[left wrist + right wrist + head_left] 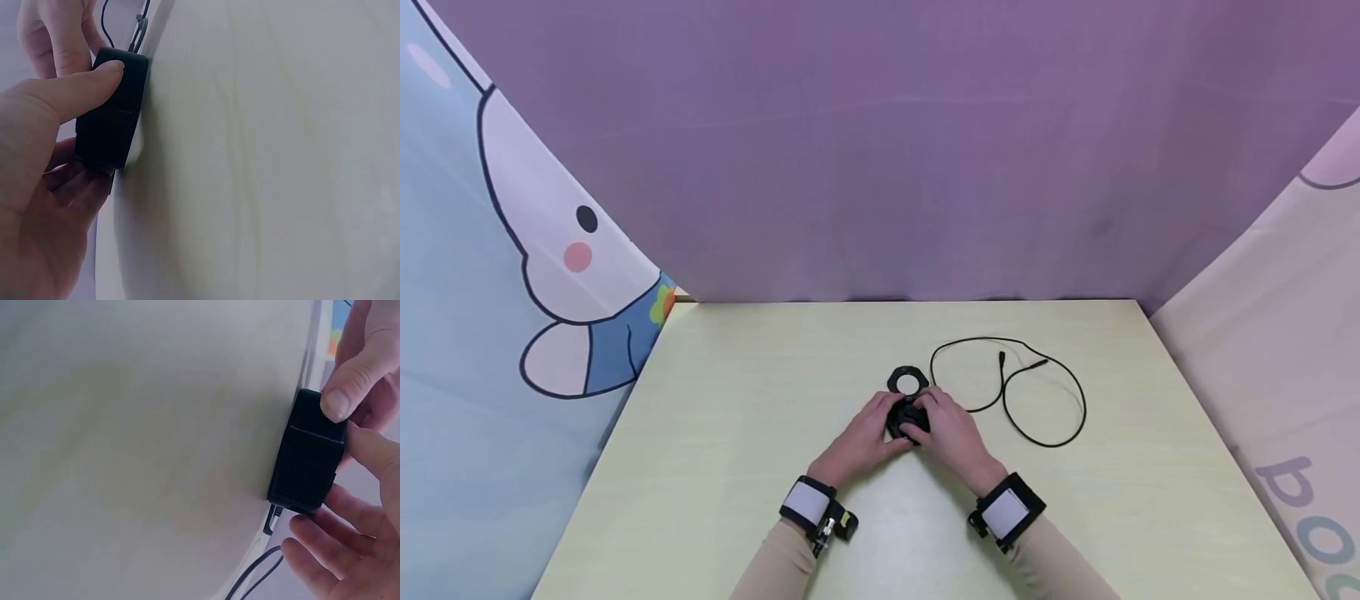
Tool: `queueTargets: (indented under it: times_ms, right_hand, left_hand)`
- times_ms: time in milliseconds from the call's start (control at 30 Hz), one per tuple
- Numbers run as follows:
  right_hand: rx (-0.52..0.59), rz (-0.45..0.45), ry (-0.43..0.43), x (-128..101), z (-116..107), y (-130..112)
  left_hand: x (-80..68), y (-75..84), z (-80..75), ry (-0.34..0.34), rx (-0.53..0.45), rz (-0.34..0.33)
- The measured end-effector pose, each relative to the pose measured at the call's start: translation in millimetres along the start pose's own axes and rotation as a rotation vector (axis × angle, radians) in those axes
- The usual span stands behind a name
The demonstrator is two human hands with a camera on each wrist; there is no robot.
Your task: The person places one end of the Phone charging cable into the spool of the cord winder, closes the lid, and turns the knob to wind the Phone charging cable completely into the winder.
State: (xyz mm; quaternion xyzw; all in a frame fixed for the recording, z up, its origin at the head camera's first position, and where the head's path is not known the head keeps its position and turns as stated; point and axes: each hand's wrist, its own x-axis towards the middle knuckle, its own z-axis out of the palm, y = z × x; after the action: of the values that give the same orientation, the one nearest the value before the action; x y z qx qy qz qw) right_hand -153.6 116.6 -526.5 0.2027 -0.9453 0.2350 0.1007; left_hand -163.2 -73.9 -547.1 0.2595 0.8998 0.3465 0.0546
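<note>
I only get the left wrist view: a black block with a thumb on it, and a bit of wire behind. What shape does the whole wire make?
Observer: From the head view, the black cable lies in wide loops, to the right of the black block.
Operator: Is anything else near the block, something my picture doesn't show properly?
Observer: Yes, just beyond it the head view shows a black ring with a round hole.

Lettering on the pale curtain [1247, 358] right of the table [722, 450]
Beside the table's right edge run a purple "p" [1285, 467], a blue-grey "o" [1303, 535] and, nearest the table's front, a cut-off green letter [1335, 582], unreadable.
</note>
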Motion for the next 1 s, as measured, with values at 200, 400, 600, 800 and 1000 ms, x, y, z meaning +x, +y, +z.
queueTargets:
  times_ms: [200,400,600,800,1000]
  right_hand:
    - [0.022,-0.027,-0.007,0.7,-4.7,-0.6]
    - [0.041,-0.011,-0.040,2.4,-7.1,0.6]
    - [0.071,0.008,-0.078,3.6,-9.4,0.5]
    - [0.079,0.015,-0.102,3.7,-9.1,1.1]
    - [0.077,0.014,-0.113,4.3,-11.5,0.9]
  left_hand:
    - [-0.1,0.2,-0.8,-0.008,-0.004,-0.003]
    - [0.3,-0.7,-0.6,-0.014,0.001,-0.006]
    - [0.0,-2.1,-0.3,-0.015,-0.002,-0.014]
    - [-1.9,-3.0,0.8,-0.016,-0.002,-0.022]
    - [-1.4,-3.8,0.7,-0.007,0.003,-0.013]
